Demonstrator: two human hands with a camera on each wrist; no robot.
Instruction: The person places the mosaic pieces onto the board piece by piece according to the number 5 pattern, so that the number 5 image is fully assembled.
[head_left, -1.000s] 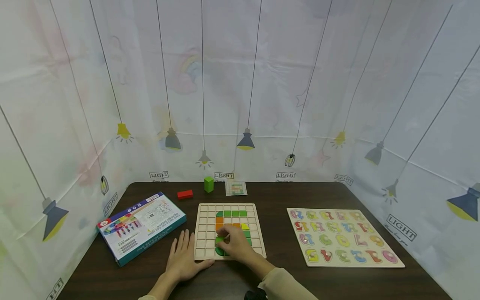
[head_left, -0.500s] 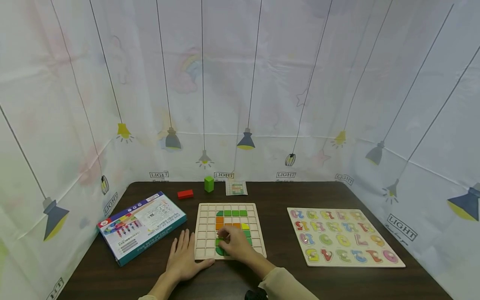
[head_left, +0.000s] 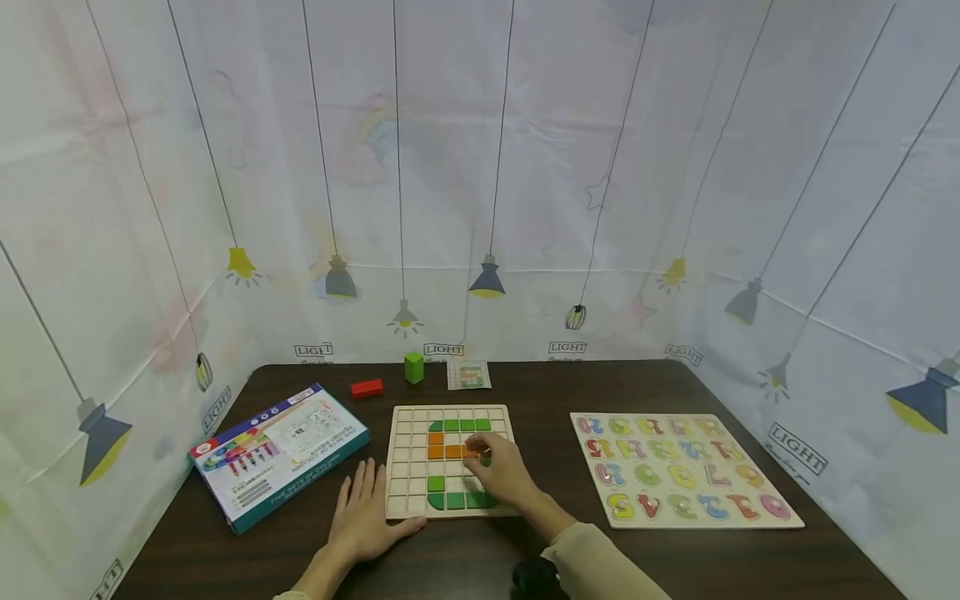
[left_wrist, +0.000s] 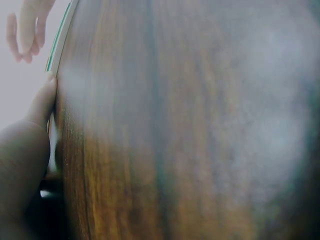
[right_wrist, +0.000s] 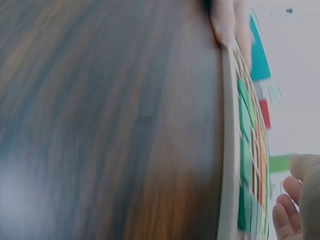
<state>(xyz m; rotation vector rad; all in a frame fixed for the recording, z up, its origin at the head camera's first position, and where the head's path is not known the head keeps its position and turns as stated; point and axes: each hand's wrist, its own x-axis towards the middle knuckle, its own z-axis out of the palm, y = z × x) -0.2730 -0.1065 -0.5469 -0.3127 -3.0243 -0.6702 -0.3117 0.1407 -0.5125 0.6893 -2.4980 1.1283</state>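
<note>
A wooden grid board point(head_left: 417, 454) lies on the dark table with green, orange and yellow tiles set in its squares. My left hand point(head_left: 363, 515) rests flat beside it with fingers spread, the thumb point(left_wrist: 44, 100) against the board's near left corner. My right hand point(head_left: 501, 473) is over the board's right half, its thumb and bent fingertips close above the orange tiles point(head_left: 453, 451) and partly hiding that row. Nothing shows between those fingers point(right_wrist: 287, 215) in the right wrist view. Green tiles point(head_left: 454, 501) run along the board's near edge.
To the left lies a teal-edged printed box point(head_left: 288, 454). A red block point(head_left: 367, 388), a green block point(head_left: 414, 367) and a small pattern card point(head_left: 468, 375) sit behind the board. At the right lies a number puzzle board point(head_left: 682, 475). A patterned curtain surrounds the table point(head_left: 555, 392).
My right hand has left the green tiles at the board's lower left and moved up and right, uncovering them. My left hand has stayed put. The head view has shifted slightly.
</note>
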